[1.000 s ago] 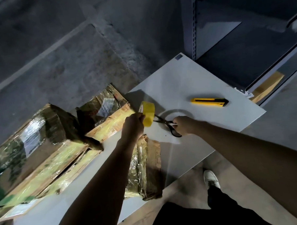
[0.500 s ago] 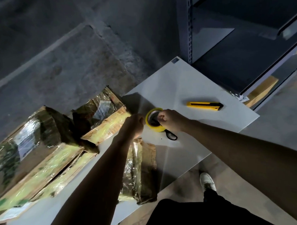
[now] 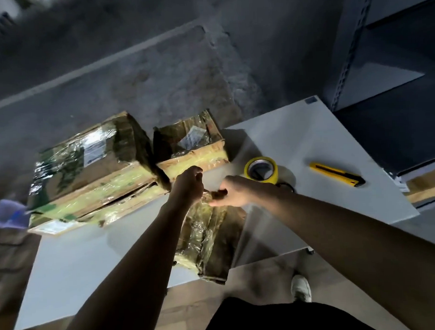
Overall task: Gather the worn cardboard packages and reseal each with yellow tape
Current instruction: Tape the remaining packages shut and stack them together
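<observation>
yellow tape roll (image 3: pixel 261 168) sits just right of r hand (image 3: pixel 231 191), which pinches far end of small pkg (image 3: pixel 209 235); l hand (image 3: pixel 188 183) curled beside it, grip unclear; reseal step imo, nxt needs tape laid flat over seam

Left grip (image 3: pixel 188 184) curled, right grip (image 3: pixel 233 191) curled, close

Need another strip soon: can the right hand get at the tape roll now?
Probably yes: the tape roll sits on the table just beyond the right hand, nothing between them, though that hand looks busy at the package.
</observation>
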### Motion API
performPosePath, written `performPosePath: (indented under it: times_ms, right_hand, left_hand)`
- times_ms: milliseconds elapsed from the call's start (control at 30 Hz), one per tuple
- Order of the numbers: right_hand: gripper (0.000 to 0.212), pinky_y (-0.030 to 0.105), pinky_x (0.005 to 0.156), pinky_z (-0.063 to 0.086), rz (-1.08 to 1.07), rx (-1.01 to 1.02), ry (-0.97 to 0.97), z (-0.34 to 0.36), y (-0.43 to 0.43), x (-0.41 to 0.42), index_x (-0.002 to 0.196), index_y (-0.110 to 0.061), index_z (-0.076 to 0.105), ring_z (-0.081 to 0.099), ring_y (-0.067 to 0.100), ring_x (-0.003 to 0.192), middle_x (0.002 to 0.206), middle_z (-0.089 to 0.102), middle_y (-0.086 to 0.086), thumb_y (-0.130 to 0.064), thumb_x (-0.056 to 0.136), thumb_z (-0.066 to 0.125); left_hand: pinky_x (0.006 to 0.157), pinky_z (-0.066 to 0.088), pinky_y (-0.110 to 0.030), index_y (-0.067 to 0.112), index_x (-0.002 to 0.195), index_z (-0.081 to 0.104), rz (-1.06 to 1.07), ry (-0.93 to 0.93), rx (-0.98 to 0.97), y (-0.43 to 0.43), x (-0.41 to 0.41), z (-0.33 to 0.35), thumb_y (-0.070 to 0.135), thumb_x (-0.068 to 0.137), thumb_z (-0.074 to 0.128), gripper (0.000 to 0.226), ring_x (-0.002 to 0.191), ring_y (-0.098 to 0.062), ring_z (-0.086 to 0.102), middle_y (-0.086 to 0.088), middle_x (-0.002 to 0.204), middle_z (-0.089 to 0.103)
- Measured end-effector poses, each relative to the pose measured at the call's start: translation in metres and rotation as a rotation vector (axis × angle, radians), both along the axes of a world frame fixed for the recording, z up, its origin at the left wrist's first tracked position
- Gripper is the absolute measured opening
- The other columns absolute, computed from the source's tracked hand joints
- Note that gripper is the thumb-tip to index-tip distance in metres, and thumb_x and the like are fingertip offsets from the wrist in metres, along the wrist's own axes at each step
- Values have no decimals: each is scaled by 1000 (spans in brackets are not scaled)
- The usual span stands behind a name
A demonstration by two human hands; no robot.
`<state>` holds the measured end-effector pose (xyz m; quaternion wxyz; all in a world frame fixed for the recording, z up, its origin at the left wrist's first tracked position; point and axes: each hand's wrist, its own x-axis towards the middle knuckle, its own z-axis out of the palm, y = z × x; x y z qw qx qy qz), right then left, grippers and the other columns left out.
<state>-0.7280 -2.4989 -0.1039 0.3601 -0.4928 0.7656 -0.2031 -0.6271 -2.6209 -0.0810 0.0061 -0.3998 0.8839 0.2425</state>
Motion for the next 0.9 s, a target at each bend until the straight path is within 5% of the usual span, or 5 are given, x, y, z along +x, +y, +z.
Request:
performPosePath:
  times_ms: [333,500,667,767,900]
  right_hand:
    - [40,25,44,23,-336,-88,61,2,-11,-3,69,-15,40,38,16,53,62,39,2,-34,101,53]
    - [45,29,58,32,-544,-99,78,2,-19,6,59,-13,41,51,24,68,62,46,7,-21,101,53]
    - [49,30,66,36,-618,-56,-79,-7,-41,18,104,-2,58,57,25,87,94,56,15,-50,93,57]
    - [122,31,73,53,-640,-29,-93,-23,-53,27,132,-3,50,63,24,99,110,61,7,-96,53,51]
    - [103,35,77,58,-694,19,27,-25,-51,42,123,-13,59,67,28,99,114,69,10,-86,50,69]
  left_hand:
    - [87,46,-33,16,132,55,142,13,16,-5,42,10,30,103,45,34,115,-33,60,-13,131,62]
    - [107,38,-56,16,148,34,299,-54,84,-13,59,5,63,93,40,73,133,-42,40,-22,149,38]
    - [113,35,-43,-5,154,4,468,-3,375,-8,72,7,67,91,50,105,143,-40,31,-25,157,28]
    - [105,45,-41,-6,147,30,460,12,384,-11,72,2,68,84,59,102,128,-37,50,-22,141,51]
    - [75,59,-33,19,123,63,365,15,352,-19,72,-23,100,54,48,108,87,-20,66,-6,101,67]
